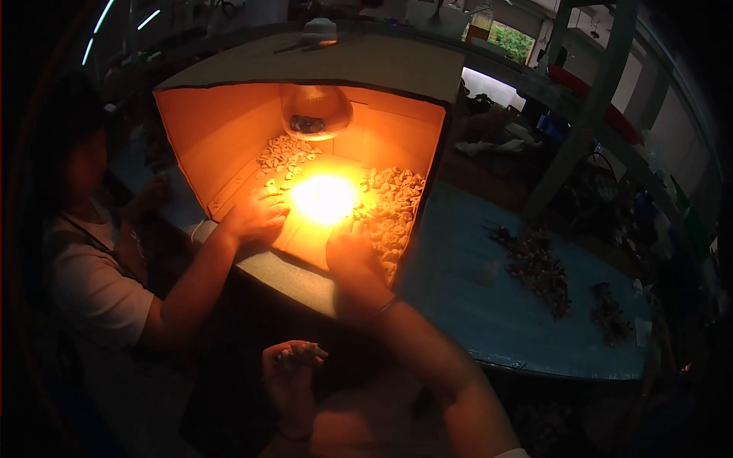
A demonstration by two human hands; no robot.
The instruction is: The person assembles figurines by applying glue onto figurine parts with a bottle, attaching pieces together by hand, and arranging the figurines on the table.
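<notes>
Left hand (294, 366) cupping bits; right hand (350, 248) in orange-lit carton (221, 137).

Open box (229, 130) at the table's (473, 305) left end, lamp (315, 112) hanging inside, small pieces (389, 206) heaped in its right half, debris piles (538, 267) toward the table's right edge.

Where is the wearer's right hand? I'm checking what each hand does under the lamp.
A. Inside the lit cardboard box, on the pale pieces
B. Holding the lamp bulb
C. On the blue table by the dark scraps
A: the right hand reaches into the cardboard box, against the pale pieces beside the bright spot.
</notes>
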